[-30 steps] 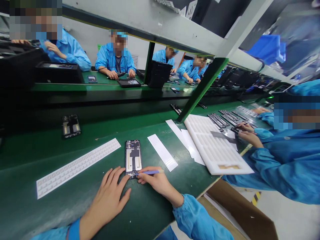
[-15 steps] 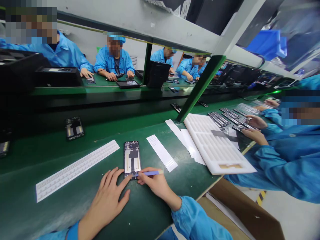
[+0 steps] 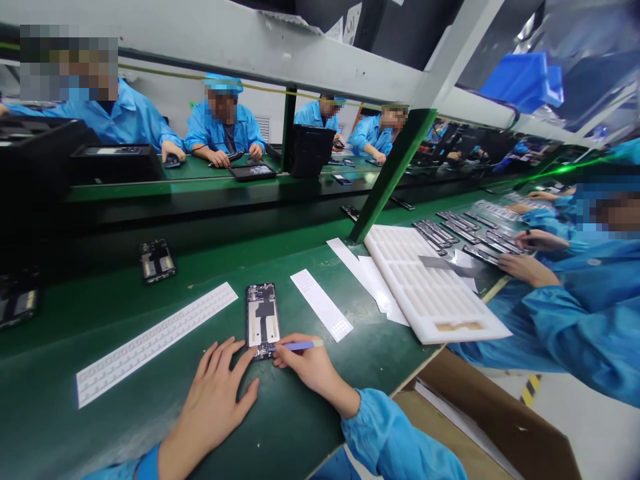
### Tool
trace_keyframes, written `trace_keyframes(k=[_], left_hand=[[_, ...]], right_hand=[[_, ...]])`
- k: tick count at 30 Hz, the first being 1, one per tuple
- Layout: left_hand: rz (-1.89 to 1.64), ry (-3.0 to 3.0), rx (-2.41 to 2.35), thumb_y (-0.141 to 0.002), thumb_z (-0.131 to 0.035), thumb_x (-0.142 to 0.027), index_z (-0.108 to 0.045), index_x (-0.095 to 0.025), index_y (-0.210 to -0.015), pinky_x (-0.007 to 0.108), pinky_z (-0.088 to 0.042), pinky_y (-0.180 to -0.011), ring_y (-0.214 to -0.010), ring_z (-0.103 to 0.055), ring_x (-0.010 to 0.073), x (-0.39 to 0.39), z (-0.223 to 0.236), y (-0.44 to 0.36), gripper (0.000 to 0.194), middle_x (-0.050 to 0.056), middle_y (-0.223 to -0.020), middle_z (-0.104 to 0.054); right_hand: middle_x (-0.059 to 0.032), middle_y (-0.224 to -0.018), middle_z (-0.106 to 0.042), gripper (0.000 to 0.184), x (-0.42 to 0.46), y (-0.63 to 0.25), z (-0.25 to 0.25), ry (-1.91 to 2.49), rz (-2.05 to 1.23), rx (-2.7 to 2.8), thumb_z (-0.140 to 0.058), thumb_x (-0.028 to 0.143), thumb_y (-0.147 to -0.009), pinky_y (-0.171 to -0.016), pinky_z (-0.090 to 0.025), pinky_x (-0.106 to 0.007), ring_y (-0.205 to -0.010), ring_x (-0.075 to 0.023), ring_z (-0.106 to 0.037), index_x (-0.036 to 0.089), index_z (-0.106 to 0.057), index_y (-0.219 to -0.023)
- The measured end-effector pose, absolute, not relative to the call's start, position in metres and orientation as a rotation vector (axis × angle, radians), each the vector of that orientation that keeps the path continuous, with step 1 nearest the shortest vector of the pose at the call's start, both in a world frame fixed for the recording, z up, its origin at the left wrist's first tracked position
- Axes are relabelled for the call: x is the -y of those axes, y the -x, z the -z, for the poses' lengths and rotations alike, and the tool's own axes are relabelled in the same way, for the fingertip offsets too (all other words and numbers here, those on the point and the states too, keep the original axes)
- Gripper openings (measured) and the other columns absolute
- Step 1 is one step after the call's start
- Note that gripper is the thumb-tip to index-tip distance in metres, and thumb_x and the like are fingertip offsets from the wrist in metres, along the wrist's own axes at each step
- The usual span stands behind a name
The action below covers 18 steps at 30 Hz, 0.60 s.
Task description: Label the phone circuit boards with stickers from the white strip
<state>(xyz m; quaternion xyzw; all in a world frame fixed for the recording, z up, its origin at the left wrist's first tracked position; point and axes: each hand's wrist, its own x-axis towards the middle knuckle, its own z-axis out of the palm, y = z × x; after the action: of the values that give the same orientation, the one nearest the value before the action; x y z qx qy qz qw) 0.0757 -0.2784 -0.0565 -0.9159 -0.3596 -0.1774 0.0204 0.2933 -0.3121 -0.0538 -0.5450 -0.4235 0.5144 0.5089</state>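
Observation:
An opened phone, its inner parts showing, lies on the green bench in front of me. My left hand is open, fingers stretched out, with the fingertips at the phone's lower left edge. A thin purple stick-like tool is pinched in my right hand, its tip at the phone's lower end. The exact contact there is too small to make out. Left of the phone lies a long white sticker sheet. On its right is a shorter white sheet with rows of small stickers.
Another opened phone lies further back left. A white foam tray and white paper strips lie right, behind them a green post. A co-worker's hands handle several phone frames. An open cardboard box stands below the bench edge.
My view has shifted slightly. Both my hands stay at the phone's lower end. The phones at the far left appear further right, and the co-worker's hands on the right have shifted.

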Motion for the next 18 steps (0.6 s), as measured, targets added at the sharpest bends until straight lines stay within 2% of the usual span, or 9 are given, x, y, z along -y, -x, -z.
trace_keyframes(k=[5,9,12,15,18], left_hand=[[0.561,2.842,1.105,-0.089,-0.054,-0.037,-0.050,-0.032,-0.138,0.053,-0.041,-0.104,-0.123,-0.048,0.0300,0.279,0.052,-0.078,0.049,0.009,-0.131,-0.052],[0.540,2.855,1.050,-0.090,-0.053,-0.034,-0.053,-0.037,-0.135,0.054,-0.040,-0.104,-0.125,-0.046,0.0302,0.277,0.049,-0.077,0.045,0.006,-0.137,-0.050],[0.583,2.839,1.109,-0.091,-0.054,-0.035,-0.049,-0.034,-0.139,0.053,-0.041,-0.104,-0.130,-0.041,0.0311,0.280,0.049,-0.079,0.048,0.007,-0.145,-0.042],[0.673,2.773,1.174,-0.090,-0.056,-0.042,-0.042,-0.029,-0.145,0.054,-0.040,-0.105,-0.135,-0.035,0.0335,0.291,0.049,-0.092,0.058,0.011,-0.147,-0.038],[0.595,2.761,1.122,-0.090,-0.057,-0.047,-0.045,-0.034,-0.142,0.061,-0.035,-0.106,-0.135,-0.035,0.0360,0.304,0.049,-0.120,0.055,0.009,-0.147,-0.041]], right_hand=[[-0.0055,-0.070,-0.072,0.042,0.312,-0.291,0.054,1.287,-1.249,0.882,-0.078,0.055,-0.070,-0.060,-0.060,-0.029,-0.062,-0.0194,-0.071,0.015,-0.071,-0.084],[-0.0060,-0.073,-0.072,0.049,0.308,-0.297,0.049,1.227,-1.199,0.795,-0.079,0.059,-0.068,-0.055,-0.059,-0.029,-0.059,-0.0180,-0.069,0.015,-0.068,-0.087],[-0.0065,-0.074,-0.072,0.047,0.296,-0.318,0.038,1.227,-1.085,0.835,-0.077,0.058,-0.071,-0.056,-0.059,-0.030,-0.060,-0.0185,-0.069,0.015,-0.067,-0.088],[-0.0083,-0.078,-0.072,0.044,0.274,-0.357,0.028,1.277,-0.906,0.949,-0.073,0.057,-0.076,-0.059,-0.059,-0.032,-0.066,-0.0209,-0.070,0.015,-0.068,-0.090],[-0.0107,-0.083,-0.073,0.048,0.247,-0.398,0.033,1.359,-0.706,0.997,-0.069,0.060,-0.078,-0.063,-0.059,-0.034,-0.070,-0.0224,-0.070,0.015,-0.068,-0.093]])
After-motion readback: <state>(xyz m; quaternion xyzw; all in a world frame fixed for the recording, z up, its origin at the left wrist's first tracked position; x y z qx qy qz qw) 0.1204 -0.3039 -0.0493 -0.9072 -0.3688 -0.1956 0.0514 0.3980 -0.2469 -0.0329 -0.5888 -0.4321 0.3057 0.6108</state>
